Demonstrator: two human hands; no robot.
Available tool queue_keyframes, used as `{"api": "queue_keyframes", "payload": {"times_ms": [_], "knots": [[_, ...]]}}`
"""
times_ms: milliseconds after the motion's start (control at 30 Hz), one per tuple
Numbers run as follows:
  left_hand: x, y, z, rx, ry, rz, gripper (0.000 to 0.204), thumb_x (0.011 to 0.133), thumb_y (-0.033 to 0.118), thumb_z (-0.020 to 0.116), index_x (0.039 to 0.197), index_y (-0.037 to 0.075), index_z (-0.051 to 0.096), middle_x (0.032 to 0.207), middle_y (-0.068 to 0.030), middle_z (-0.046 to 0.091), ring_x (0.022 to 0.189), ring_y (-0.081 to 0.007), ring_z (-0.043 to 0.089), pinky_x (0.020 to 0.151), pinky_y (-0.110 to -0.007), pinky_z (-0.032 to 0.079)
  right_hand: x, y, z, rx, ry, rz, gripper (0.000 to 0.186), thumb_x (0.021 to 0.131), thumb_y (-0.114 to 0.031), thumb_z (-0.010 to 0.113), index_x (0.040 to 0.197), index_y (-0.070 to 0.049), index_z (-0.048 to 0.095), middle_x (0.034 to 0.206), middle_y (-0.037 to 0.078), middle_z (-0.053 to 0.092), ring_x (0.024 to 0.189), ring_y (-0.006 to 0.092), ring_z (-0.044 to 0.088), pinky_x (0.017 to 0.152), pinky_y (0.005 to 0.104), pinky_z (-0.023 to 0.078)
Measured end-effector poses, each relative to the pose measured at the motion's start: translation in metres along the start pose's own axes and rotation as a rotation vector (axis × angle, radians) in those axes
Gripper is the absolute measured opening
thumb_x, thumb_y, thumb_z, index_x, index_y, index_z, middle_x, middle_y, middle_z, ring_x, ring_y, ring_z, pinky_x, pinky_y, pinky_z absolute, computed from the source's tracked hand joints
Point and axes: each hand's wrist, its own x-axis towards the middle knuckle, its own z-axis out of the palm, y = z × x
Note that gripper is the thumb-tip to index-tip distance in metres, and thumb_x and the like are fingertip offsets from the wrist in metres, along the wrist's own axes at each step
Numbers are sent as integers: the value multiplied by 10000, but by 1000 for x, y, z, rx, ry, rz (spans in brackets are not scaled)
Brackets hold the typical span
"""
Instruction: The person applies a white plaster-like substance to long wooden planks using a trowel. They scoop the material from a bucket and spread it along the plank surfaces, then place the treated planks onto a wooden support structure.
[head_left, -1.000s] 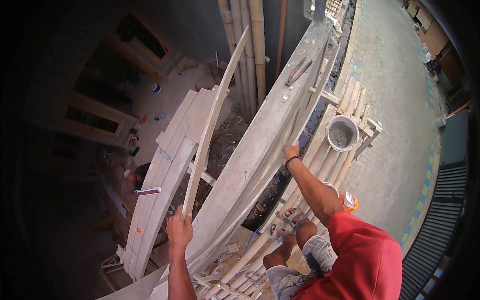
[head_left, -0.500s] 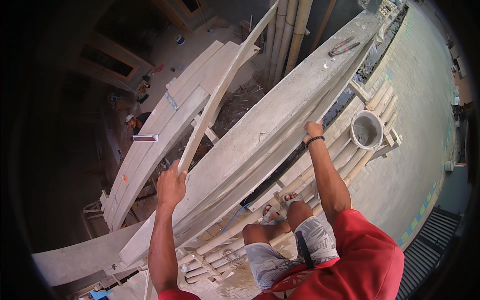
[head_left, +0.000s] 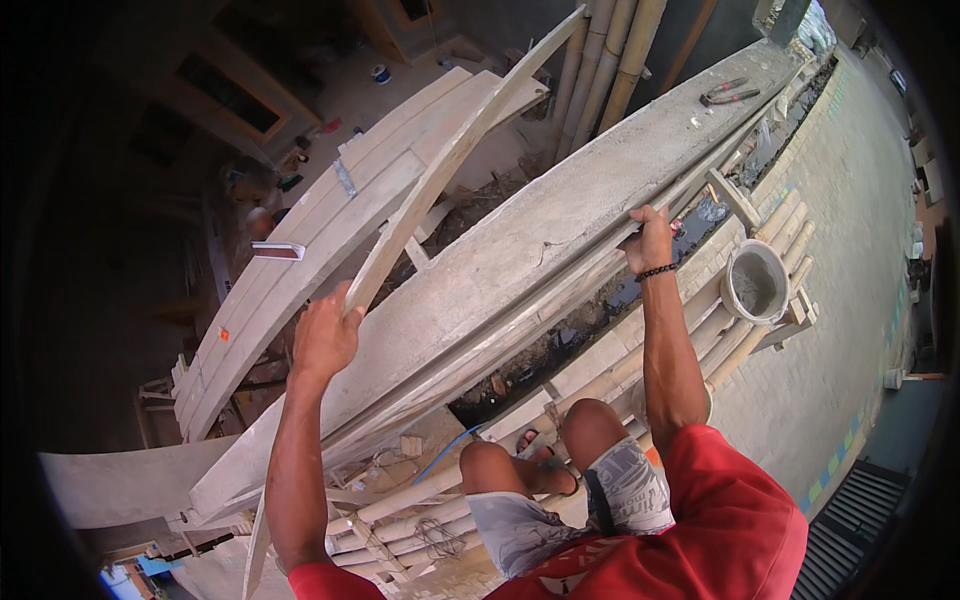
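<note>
My left hand [head_left: 325, 335] is closed round a long narrow wooden plank [head_left: 425, 190], which slants up across the gap behind the concrete beam [head_left: 480, 270]. On the beam's near side, my right hand [head_left: 648, 240] grips the upper edge of a long board [head_left: 560, 290] running lengthwise along it. Its fingers curl over that edge, and the fingertips are partly hidden. Red-handled pincers [head_left: 735, 97] lie on the beam's top toward the far right end. A thin crack marks the top between my hands.
Bamboo poles [head_left: 705, 345] form a platform under me, bearing a bucket [head_left: 755, 318] of grey mortar. Below the beam runs a dark wet ditch [head_left: 570, 355]. Curved boards [head_left: 330, 230] stand beyond the gap. A blurred person [head_left: 262, 222] is behind them. Upright bamboo poles [head_left: 628, 70] stand at the back.
The board under my right hand has swung up closer to the beam's side, baring more of the ditch. My left hand and its plank have shifted slightly in view, as has the whole scene.
</note>
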Motion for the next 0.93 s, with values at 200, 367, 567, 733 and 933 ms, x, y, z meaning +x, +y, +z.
{"api": "queue_keyframes", "payload": {"times_ms": [200, 367, 567, 733, 933], "knots": [[18, 2, 10, 103, 42, 21, 370, 867, 170, 593, 1213, 40, 573, 919, -259, 652, 932, -411, 622, 844, -481, 464, -24, 5, 4, -206, -43, -129, 1049, 814, -396, 656, 1513, -199, -102, 1372, 196, 363, 791, 246, 541, 683, 417, 499], [41, -1, 21, 56, 73, 124, 360, 859, 167, 603, 1192, 31, 604, 1007, -240, 646, 956, -351, 627, 898, -437, 447, -22, 21, -4, -154, -46, -253, 1078, 783, -418, 693, 1522, -159, -47, 1421, 233, 362, 713, 209, 548, 590, 331, 496], [79, -6, 35, -70, 50, 261, 321, 807, 142, 600, 1068, -44, 607, 892, -180, 665, 833, -273, 629, 823, -387, 459, -11, 29, -10, -132, 2, -398, 1120, 717, -539, 716, 1520, -89, 79, 1469, 290, 264, 1264, 453, 395, 865, 612, 422], [91, -10, 36, -174, -21, 308, 382, 861, 215, 624, 1181, 6, 609, 1034, -200, 604, 998, -320, 566, 912, -404, 416, 8, 33, -18, -106, 35, -460, 1110, 704, -549, 719, 1514, -71, 128, 1483, 275, 258, 1321, 397, 347, 966, 505, 401], [102, 18, 30, -98, 50, 272, 497, 870, 312, 643, 1285, 54, 553, 1210, -198, 553, 1170, -312, 489, 1010, -406, 365, 18, 25, -14, -101, -18, -484, 1077, 716, -531, 716, 1510, -67, 155, 1479, 256, 289, 1336, 371, 339, 1041, 456, 345]]}}
